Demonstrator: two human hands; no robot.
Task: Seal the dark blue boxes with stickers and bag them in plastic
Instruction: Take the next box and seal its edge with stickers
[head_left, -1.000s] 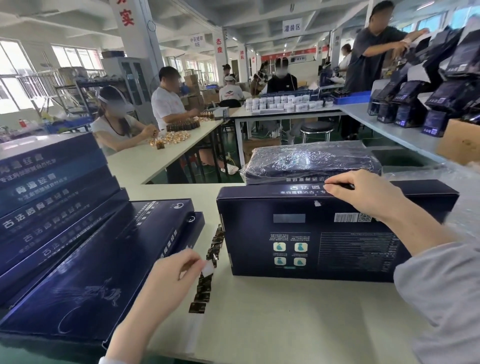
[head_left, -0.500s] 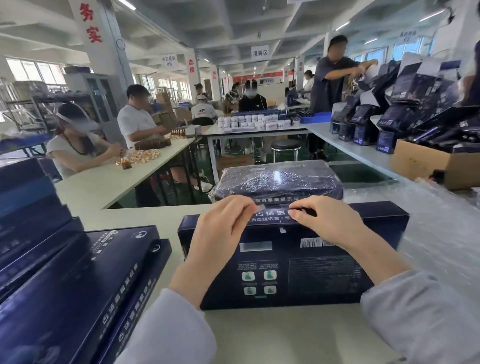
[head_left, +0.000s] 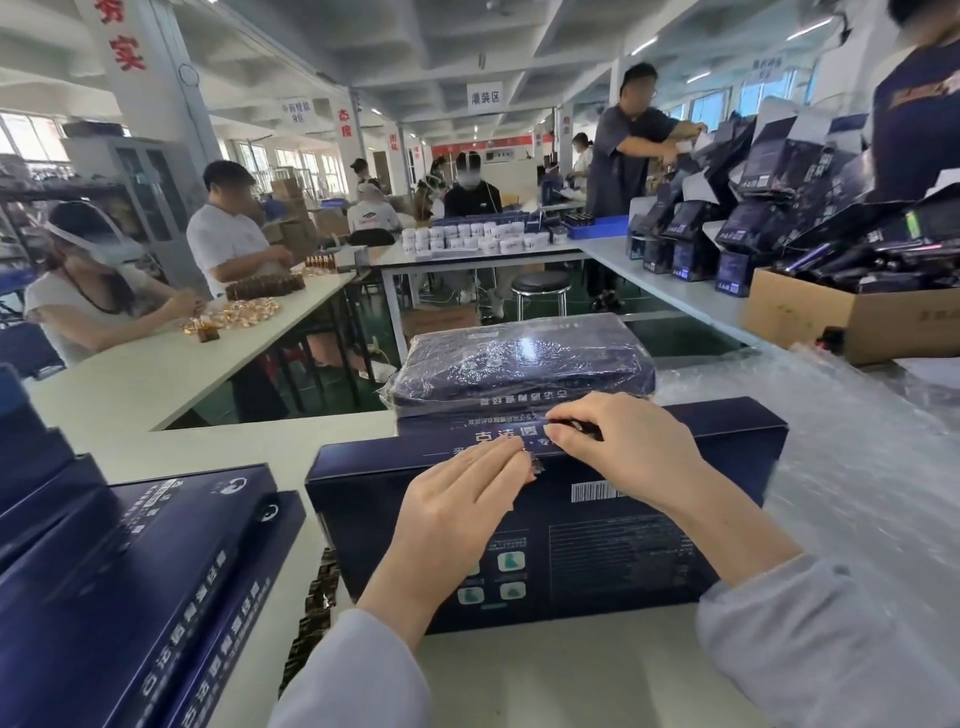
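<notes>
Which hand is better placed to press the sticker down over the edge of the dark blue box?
Left hand: its straight fingers lie on the sticker at the box edge. The right hand, fingers curled, holds the box top beside it.

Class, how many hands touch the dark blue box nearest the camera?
2. The left hand presses flat on the box at its top edge; the right hand grips that edge beside it.

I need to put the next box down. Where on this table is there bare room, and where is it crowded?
Free: the table between the box and the near edge, and the patch behind the stack, left of the bagged box. Crowded: plastic bags cover the right side, and a sticker strip lies in the gap between stack and box.
</notes>
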